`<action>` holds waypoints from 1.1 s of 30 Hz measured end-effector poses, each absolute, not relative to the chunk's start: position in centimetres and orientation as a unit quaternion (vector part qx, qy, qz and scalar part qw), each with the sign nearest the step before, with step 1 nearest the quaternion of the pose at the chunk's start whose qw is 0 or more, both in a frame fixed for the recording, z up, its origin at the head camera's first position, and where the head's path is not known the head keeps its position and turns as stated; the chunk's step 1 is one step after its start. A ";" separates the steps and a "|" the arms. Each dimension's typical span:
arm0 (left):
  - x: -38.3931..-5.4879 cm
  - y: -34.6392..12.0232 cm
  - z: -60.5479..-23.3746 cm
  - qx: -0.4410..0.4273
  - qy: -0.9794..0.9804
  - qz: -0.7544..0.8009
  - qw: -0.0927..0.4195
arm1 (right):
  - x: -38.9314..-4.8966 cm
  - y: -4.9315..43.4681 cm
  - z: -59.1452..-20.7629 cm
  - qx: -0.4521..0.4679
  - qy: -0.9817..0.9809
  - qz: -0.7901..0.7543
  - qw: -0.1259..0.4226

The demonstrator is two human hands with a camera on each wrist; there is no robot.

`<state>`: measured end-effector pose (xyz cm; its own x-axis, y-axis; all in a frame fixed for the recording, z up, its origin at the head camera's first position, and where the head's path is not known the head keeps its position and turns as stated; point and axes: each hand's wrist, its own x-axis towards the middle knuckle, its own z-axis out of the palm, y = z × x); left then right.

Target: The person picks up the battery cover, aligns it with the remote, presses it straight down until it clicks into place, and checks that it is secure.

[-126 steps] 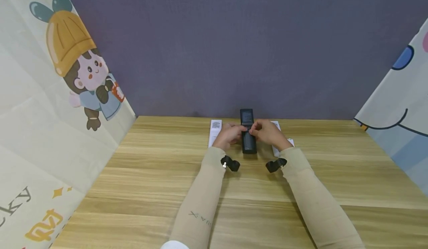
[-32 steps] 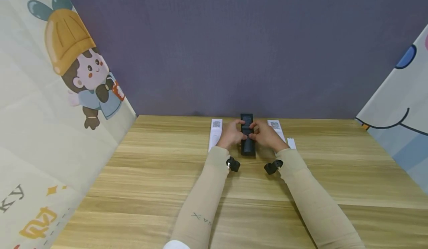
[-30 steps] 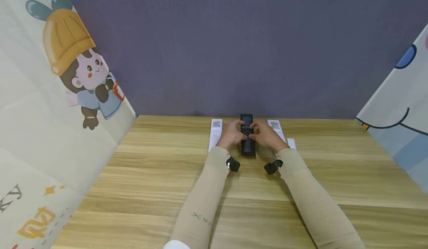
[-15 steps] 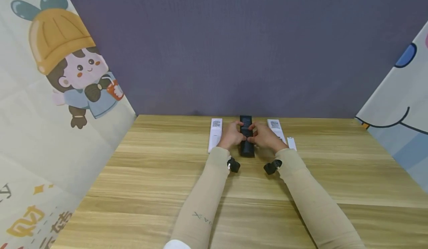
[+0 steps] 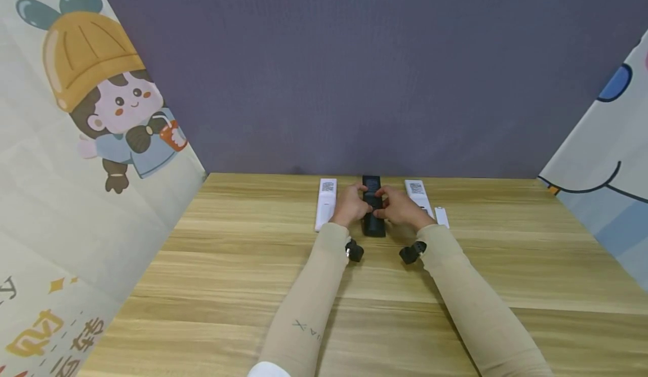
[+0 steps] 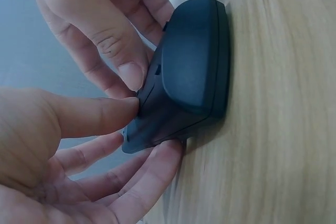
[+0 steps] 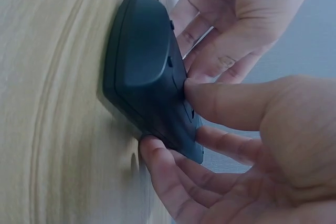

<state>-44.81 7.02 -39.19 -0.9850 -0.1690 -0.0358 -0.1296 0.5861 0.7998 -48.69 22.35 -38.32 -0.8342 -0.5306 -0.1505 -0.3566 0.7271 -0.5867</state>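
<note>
A black remote control (image 5: 374, 228) lies back side up on the wooden table, with a label at its far end. From its left side, my left hand (image 5: 349, 205) grips it, thumb on the back and fingers along the edge. My right hand (image 5: 402, 207) holds the opposite side the same way. Close up in the left wrist view, both thumb tips meet on the back of the black remote control (image 6: 189, 51), near the seam of its battery cover. The right wrist view shows fingertips low on the side of the remote control (image 7: 142, 51), close to the table.
A white remote control (image 5: 326, 202) lies left of the hands, and another white remote control (image 5: 418, 194) lies to the right, partly covered by the right hand. Beside it is a small white cover (image 5: 441, 217). A dark partition (image 5: 374, 84) rises behind the table's far edge.
Over about four seconds, both hands went from fingertips bunched at the black remote's middle to fingers spread along its sides. The remote sits slightly nearer. In the last second, little differs.
</note>
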 end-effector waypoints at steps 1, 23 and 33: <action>-44.8 7.0 -39.2 0.085 -0.891 -0.445 0.022 | -48.7 22.3 -38.3 -0.241 0.916 -0.278 0.157; -38.4 5.0 -40.1 0.046 -0.918 -0.394 0.010 | -40.3 20.2 -39.4 -0.187 0.936 -0.262 0.141; -36.3 3.5 -40.5 0.015 -0.932 -0.362 -0.008 | -37.5 18.7 -40.0 -0.176 0.940 -0.267 0.119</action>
<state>-36.30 3.55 -40.54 -0.9994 -0.0214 -0.0257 -0.0331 0.7377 0.6744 -37.47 18.71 -39.97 -0.9096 -0.3947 -0.1294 -0.2674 0.7949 -0.5447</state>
